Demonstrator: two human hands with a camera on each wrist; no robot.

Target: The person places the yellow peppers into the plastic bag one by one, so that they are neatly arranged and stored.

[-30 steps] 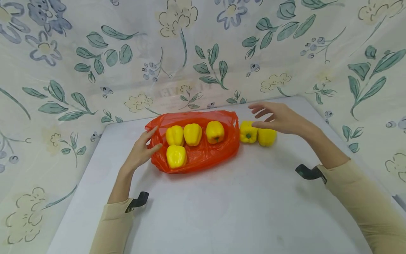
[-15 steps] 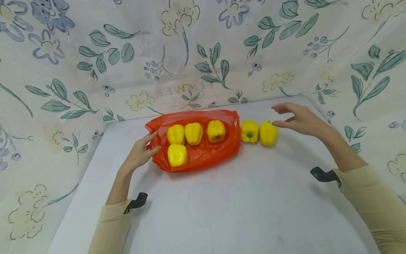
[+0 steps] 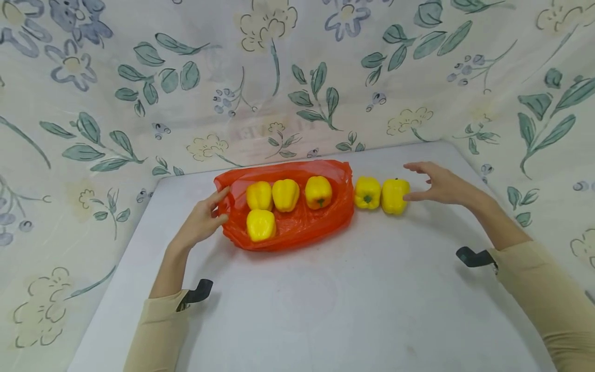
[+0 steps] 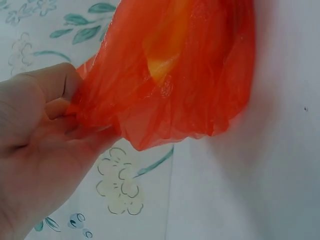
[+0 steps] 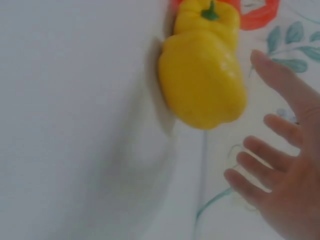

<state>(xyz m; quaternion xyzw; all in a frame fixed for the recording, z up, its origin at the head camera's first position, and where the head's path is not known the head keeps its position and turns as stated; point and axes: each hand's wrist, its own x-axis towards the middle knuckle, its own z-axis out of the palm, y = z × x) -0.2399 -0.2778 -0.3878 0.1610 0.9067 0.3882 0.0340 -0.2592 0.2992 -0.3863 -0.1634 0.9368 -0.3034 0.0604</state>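
Observation:
A red plastic bag [image 3: 307, 232] lies spread with its mouth up, several yellow bell peppers [image 3: 285, 196] inside it. My left hand [image 3: 201, 223] holds the bag's left edge; in the left wrist view the fingers of that hand [image 4: 45, 125] go into the thin red film, which hides their tips. Two more bell peppers stand side by side just right of the bag, the outer pepper [image 3: 394, 196] nearer my right hand. That right hand [image 3: 441, 183] hovers beside it with fingers spread, thumb overlapping the pepper's edge. In the right wrist view the palm [image 5: 295, 190] holds nothing.
The white table [image 3: 307, 310] stretches toward me in front of the bag. A floral cloth [image 3: 297, 77] hangs behind and around the table. Each sleeve carries a black wrist mount, one of them the right mount [image 3: 473, 257].
My right hand has drawn back to the right from above the two loose peppers, then come down beside the outer one. The left hand stays at the bag's left edge.

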